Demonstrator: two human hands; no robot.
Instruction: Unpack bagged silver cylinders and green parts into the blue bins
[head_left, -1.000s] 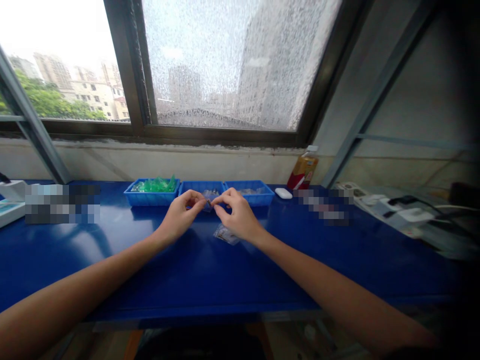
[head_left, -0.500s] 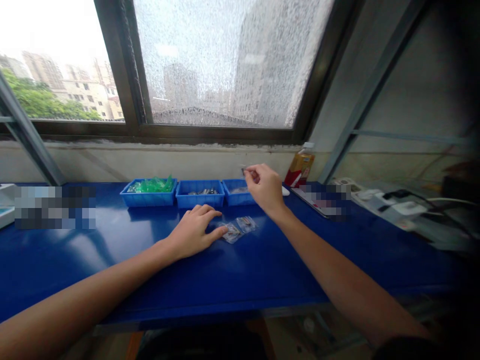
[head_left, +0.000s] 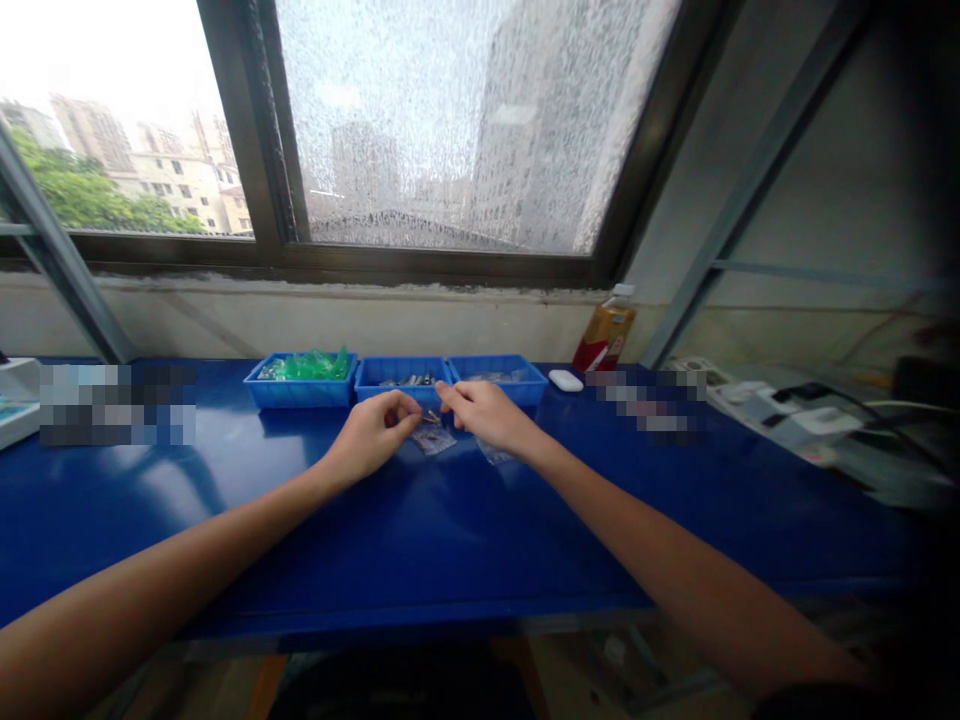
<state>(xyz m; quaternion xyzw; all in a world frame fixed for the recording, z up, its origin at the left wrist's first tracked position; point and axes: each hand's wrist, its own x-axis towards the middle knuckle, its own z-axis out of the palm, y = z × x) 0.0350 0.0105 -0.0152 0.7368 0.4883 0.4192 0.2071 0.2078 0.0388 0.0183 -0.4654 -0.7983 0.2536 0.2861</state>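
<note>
My left hand [head_left: 375, 432] is closed in a pinch at the upper left edge of a small clear plastic bag [head_left: 436, 440] with little metal-looking pieces in it. Just to the right, my right hand [head_left: 487, 412] has its thumb and fingers pressed together near the bag's top; what lies between them is too small to make out. A second clear bag [head_left: 495, 454] lies on the table, partly hidden under my right hand. Behind both hands stands the middle blue bin [head_left: 375, 378], holding small metal parts.
A blue bin [head_left: 300, 394] with green and clear plastic bags stands left, another blue bin [head_left: 532, 390] with clear plastic right. Beyond are a white rounded case [head_left: 566, 380], a drink bottle [head_left: 604, 330] and white plugs with cables [head_left: 795, 415]. The blue table [head_left: 420, 560] ends in front.
My right hand has come down and left from the right bin to beside my left hand. My left hand has gone from resting open on a bag to pinching its edge.
</note>
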